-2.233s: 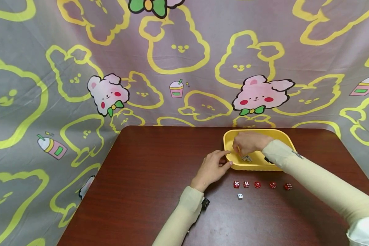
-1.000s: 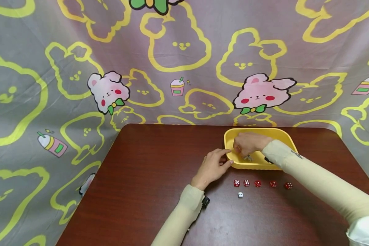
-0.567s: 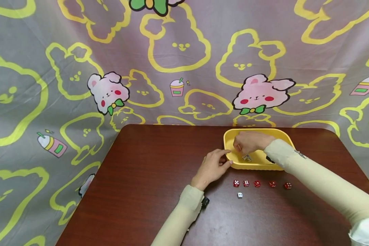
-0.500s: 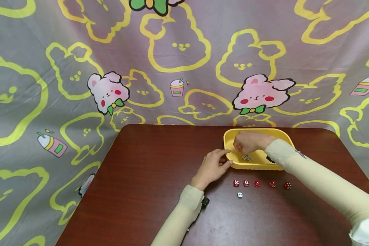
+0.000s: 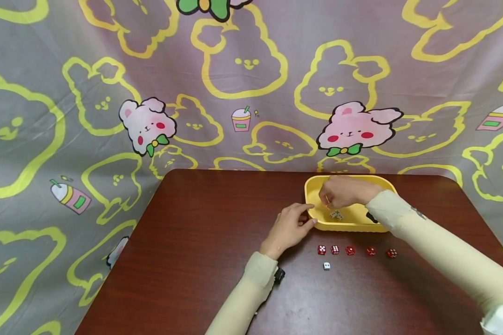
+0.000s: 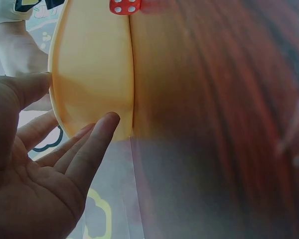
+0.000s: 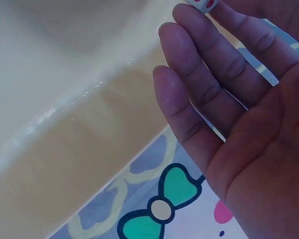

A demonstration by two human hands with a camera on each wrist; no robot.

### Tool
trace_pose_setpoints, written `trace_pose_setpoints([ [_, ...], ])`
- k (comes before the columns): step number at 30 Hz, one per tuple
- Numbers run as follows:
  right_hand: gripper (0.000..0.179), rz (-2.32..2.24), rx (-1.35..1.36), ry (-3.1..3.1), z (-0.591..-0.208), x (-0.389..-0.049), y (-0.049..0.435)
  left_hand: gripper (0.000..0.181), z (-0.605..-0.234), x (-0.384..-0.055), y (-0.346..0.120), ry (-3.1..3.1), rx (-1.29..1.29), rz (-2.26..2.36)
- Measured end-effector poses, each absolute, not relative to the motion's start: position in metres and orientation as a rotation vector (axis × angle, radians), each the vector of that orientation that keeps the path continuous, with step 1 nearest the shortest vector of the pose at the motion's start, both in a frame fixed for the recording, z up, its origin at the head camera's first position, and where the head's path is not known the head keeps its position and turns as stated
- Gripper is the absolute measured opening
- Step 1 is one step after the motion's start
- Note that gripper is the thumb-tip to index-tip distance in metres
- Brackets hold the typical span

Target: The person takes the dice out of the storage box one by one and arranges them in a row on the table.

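In the head view my right hand [image 5: 348, 191] is inside a yellow tray [image 5: 339, 228], above several white dice [image 5: 336, 215]. The right wrist view shows a white die with red pips [image 7: 204, 4] pinched at the fingertips, cut by the top edge. My left hand [image 5: 288, 229] touches the tray's front left corner, thumb and index finger at the rim. Seen from the left wrist, its fingers [image 6: 97, 144] are spread and fairly straight along the tray wall. Part of the tray's inside is hidden behind the right hand and sleeve.
In front of the tray several red dice [image 5: 350, 250] lie in a row on the dark wood table [image 5: 209, 246]. One white die [image 5: 326, 266] sits closer, below the row's left end. A printed cloth [image 5: 260, 111] hangs behind the table.
My right hand has shifted slightly up and to the right inside the tray, and the loose white dice below it show more plainly. The left hand stays at the corner.
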State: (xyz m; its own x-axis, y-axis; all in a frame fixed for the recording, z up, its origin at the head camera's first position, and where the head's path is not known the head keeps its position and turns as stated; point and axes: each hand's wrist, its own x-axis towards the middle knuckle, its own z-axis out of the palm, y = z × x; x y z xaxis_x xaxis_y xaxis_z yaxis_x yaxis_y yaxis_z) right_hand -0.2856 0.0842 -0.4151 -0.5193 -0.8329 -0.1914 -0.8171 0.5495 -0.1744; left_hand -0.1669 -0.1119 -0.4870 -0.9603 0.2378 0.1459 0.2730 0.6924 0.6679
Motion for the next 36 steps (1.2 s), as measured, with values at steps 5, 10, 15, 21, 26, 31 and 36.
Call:
trace_pose_setpoints([
  [5,0.018,-0.12,-1.358,2.527,-0.408,-0.28,0.085,0.044,-0.486,-0.167,-0.112,-2.848,-0.431,-1.125],
  [10,0.018,-0.157,-1.377,2.525,-0.404,-0.275,0.086,0.044,-0.486,-0.167,-0.111,-2.847,-0.426,-1.126],
  [15,0.018,-0.166,-1.402,2.537,-0.403,-0.269,0.089,0.044,-0.487,-0.167,-0.111,-2.843,-0.436,-1.124],
  [21,0.019,-0.2,-1.404,2.537,-0.4,-0.262,0.09,0.043,-0.487,-0.167,-0.111,-2.842,-0.433,-1.122],
  [26,0.018,-0.219,-1.386,2.541,-0.397,-0.256,0.092,0.043,-0.487,-0.167,-0.112,-2.838,-0.445,-1.114],
  [31,0.019,-0.214,-1.409,2.562,-0.394,-0.25,0.096,0.043,-0.487,-0.167,-0.112,-2.837,-0.446,-1.104],
  [36,0.019,-0.214,-1.457,2.577,-0.39,-0.242,0.099,0.043,-0.488,-0.168,-0.111,-2.841,-0.439,-1.107],
])
